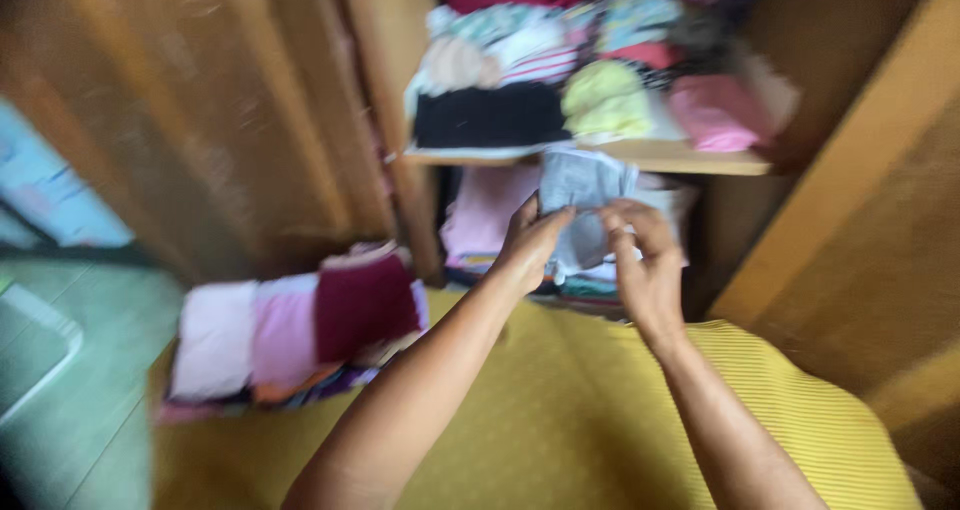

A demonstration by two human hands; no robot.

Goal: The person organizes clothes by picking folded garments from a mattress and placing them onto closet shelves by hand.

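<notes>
The picture is blurred by motion. Both my hands are raised in front of an open wooden wardrobe. My left hand [532, 240] and my right hand [640, 260] each pinch a folded light grey cloth [580, 185], held just below the edge of a wooden shelf [690, 158]. The shelf carries stacked folded clothes: a black piece [488, 118], a yellow-green piece [605, 100] and a pink piece [712, 112]. More folded clothes, pink ones [485, 215] among them, lie on the level below, behind my hands.
A pile of folded clothes, white, pink and dark red [300, 330], sits on the floor at lower left. Wooden wardrobe doors [200, 120] stand open at left and right. My yellow garment [560, 410] fills the foreground. A greenish floor [70, 370] shows at far left.
</notes>
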